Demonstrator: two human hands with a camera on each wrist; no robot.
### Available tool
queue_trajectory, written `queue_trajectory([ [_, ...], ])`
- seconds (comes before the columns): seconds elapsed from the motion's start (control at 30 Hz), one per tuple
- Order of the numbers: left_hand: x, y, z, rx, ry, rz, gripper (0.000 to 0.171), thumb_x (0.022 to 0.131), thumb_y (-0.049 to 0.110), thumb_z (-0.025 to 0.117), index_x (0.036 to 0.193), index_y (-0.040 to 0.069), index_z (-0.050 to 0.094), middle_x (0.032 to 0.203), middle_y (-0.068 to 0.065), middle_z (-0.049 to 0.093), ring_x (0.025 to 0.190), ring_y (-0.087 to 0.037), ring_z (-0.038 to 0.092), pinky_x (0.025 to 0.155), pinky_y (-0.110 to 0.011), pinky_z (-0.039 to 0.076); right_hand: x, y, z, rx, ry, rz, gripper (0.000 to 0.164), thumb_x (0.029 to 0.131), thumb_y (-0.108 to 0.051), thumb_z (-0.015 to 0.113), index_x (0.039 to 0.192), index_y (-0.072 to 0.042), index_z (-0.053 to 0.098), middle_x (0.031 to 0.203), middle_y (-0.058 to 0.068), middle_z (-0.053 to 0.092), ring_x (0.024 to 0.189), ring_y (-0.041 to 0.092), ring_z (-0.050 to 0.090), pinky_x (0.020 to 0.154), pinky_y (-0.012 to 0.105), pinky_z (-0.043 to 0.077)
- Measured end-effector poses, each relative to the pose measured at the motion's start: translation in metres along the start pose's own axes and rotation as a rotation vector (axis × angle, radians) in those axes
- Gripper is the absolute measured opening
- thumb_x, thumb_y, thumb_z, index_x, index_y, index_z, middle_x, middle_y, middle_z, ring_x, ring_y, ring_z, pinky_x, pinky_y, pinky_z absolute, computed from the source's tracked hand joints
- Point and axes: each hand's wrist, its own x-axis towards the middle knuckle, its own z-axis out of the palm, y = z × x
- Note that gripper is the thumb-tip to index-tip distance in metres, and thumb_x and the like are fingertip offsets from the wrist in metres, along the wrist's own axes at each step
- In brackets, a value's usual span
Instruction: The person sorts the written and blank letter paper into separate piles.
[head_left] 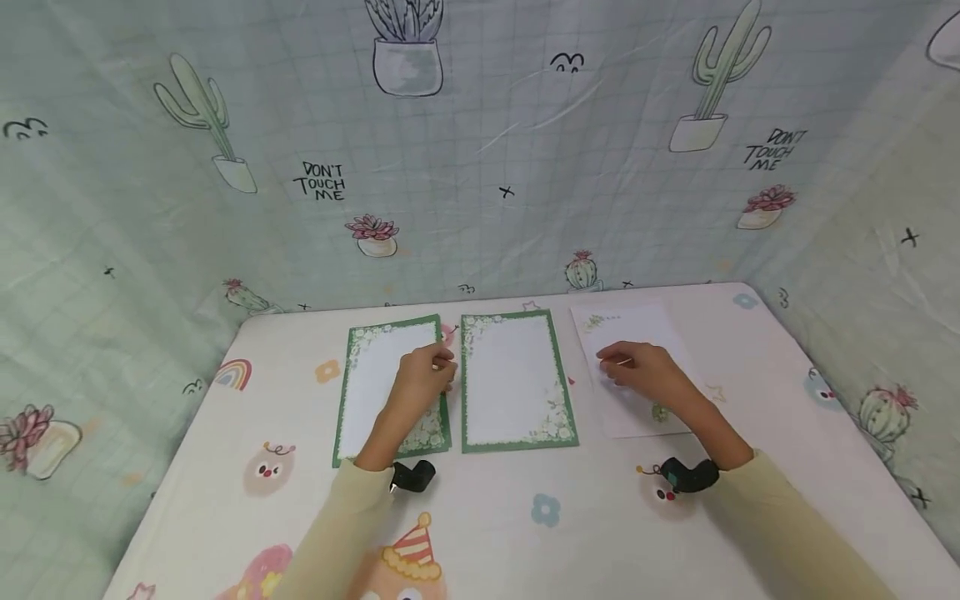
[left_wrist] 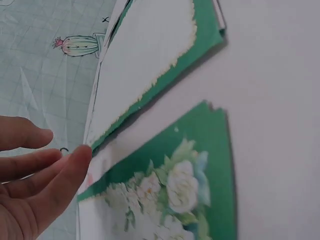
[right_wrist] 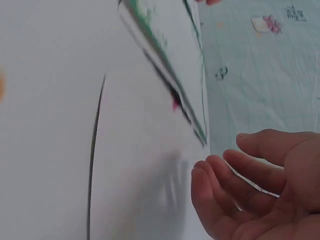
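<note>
A green-bordered sheet (head_left: 375, 383) lies under the left hand (head_left: 423, 375), a white sheet (head_left: 633, 323) under the right hand (head_left: 647, 368), fingers loosely parted.

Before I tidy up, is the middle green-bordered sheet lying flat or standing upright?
Lying flat: the middle green-bordered sheet rests printed side up on the table, all four corners visible in the head view.

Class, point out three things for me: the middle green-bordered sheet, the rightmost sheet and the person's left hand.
Middle green-bordered sheet (head_left: 514, 380), head view: its blank white centre.
Rightmost sheet (head_left: 636, 327), head view: its upper white part.
Left hand (head_left: 422, 375), head view: the back of the hand.
</note>
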Motion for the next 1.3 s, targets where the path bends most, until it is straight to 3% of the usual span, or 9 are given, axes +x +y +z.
queue_trajectory([
  [0.13, -0.002, -0.005, -0.001, -0.018, -0.015, -0.021, 0.028, 0.1, 0.011, 0.062, 0.122, -0.006, 0.065, 0.103, -0.015, 0.07, 0.079, -0.023, 0.074, 0.069, -0.031, 0.058, 0.007, -0.008, 0.017, 0.078, -0.047, 0.019, 0.032, 0.103, -0.018, 0.061, 0.13, 0.001, 0.065, 0.115, 0.016, 0.071, 0.095, 0.023, 0.07, 0.078, 0.034, 0.06],
  [0.33, -0.002, -0.012, 0.003, -0.017, -0.017, -0.048, 0.029, 0.1, 0.011, 0.063, 0.123, -0.007, 0.065, 0.103, -0.015, 0.07, 0.075, -0.019, 0.072, 0.069, -0.031, 0.06, 0.014, -0.016, 0.037, 0.162, -0.081, 0.027, 0.032, 0.103, -0.017, 0.06, 0.128, 0.004, 0.065, 0.109, 0.015, 0.072, 0.092, 0.022, 0.071, 0.077, 0.033, 0.06],
  [0.8, 0.007, -0.012, 0.015, -0.134, -0.056, -0.073, 0.036, 0.1, 0.004, 0.062, 0.134, -0.006, 0.058, 0.1, -0.017, 0.069, 0.07, -0.022, 0.073, 0.066, -0.031, 0.062, 0.024, -0.024, 0.047, 0.257, -0.056, 0.144, 0.031, 0.104, -0.013, 0.058, 0.127, 0.006, 0.065, 0.103, 0.016, 0.071, 0.085, 0.018, 0.07, 0.076, 0.028, 0.061],
  [1.0, 0.005, -0.015, 0.019, -0.164, -0.037, -0.087, 0.036, 0.098, 0.002, 0.062, 0.133, -0.006, 0.058, 0.105, -0.019, 0.068, 0.072, -0.024, 0.074, 0.066, -0.031, 0.063, 0.024, -0.023, 0.05, 0.285, -0.042, 0.163, 0.03, 0.104, -0.012, 0.058, 0.128, 0.004, 0.065, 0.102, 0.015, 0.071, 0.083, 0.017, 0.069, 0.074, 0.028, 0.061],
  [1.3, 0.005, -0.013, 0.021, -0.167, 0.061, -0.029, 0.035, 0.093, 0.003, 0.07, 0.127, -0.003, 0.064, 0.1, -0.015, 0.071, 0.065, -0.02, 0.072, 0.067, -0.033, 0.062, 0.021, -0.026, 0.046, 0.293, 0.023, 0.087, 0.029, 0.103, -0.016, 0.062, 0.125, 0.002, 0.066, 0.101, 0.015, 0.071, 0.08, 0.02, 0.071, 0.076, 0.033, 0.06],
])
